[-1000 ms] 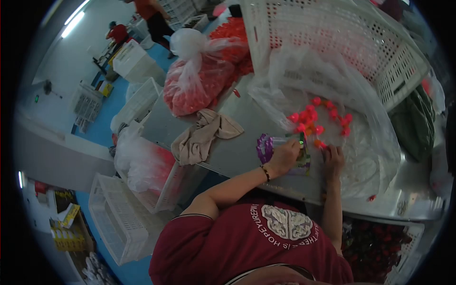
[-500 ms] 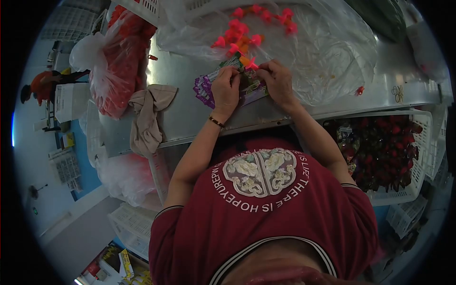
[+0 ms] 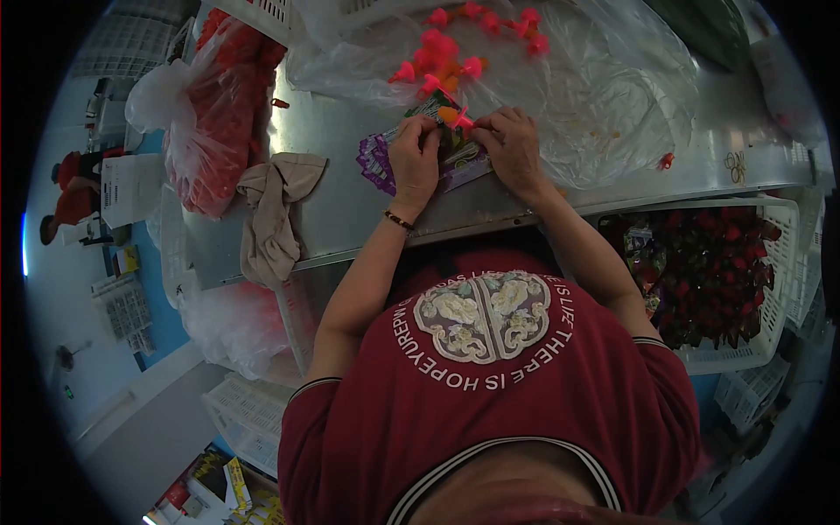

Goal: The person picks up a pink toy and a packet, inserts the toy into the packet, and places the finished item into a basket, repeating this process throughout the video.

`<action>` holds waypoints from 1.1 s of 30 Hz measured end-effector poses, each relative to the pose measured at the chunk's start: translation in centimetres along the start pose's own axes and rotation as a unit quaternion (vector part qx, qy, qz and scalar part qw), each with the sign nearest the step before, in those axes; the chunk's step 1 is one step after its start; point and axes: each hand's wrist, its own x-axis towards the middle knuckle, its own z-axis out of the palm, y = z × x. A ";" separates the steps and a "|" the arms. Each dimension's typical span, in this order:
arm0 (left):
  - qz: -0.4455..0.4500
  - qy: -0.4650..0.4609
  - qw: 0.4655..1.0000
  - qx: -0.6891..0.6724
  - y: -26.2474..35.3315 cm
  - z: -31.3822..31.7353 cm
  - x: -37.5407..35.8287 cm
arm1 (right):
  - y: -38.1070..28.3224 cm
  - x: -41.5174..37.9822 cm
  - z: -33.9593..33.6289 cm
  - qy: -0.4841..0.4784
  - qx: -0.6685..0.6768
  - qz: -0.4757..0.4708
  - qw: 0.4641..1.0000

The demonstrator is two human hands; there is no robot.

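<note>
Over the metal table [image 3: 341,210], my left hand [image 3: 414,163] has its thumb and fingers pinched together at the left of a bright pink-and-orange piece [image 3: 457,117]; what it holds is too small to tell. My right hand [image 3: 512,150] pinches the right side of that piece. Beneath both hands lie purple printed packets [image 3: 378,163], fanned out at the left. More pink pieces [image 3: 436,54] are heaped on clear plastic sheeting [image 3: 586,114] just beyond.
A beige cloth [image 3: 271,214] and a bag of red items [image 3: 210,131] are at the left. A white crate [image 3: 774,324] of dark red items stands at the right. Another person [image 3: 72,203] is at the far left.
The pink-and-orange piece has shifted slightly left and up between my hands. My hands remain nearly in place. The person at the far left has changed posture.
</note>
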 end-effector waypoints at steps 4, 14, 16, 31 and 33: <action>-0.025 0.008 0.999 -0.041 0.3 -0.2 0.1 | 0.0 -0.3 -0.5 -0.015 -0.057 -0.012 0.998; 0.052 0.011 0.998 -0.015 2.2 -1.1 0.6 | -0.7 1.6 -2.6 -0.071 -0.176 -0.172 0.967; 0.054 0.005 0.998 -0.017 2.2 -1.2 0.5 | -0.9 1.8 -2.9 -0.065 -0.147 -0.165 0.973; 0.181 0.031 0.982 0.054 4.3 -0.8 0.9 | -1.4 1.9 -1.4 -0.023 -0.006 -0.040 0.999; 0.187 0.035 0.979 0.067 4.4 -0.8 1.0 | -1.5 1.8 -0.8 -0.083 0.148 0.130 0.977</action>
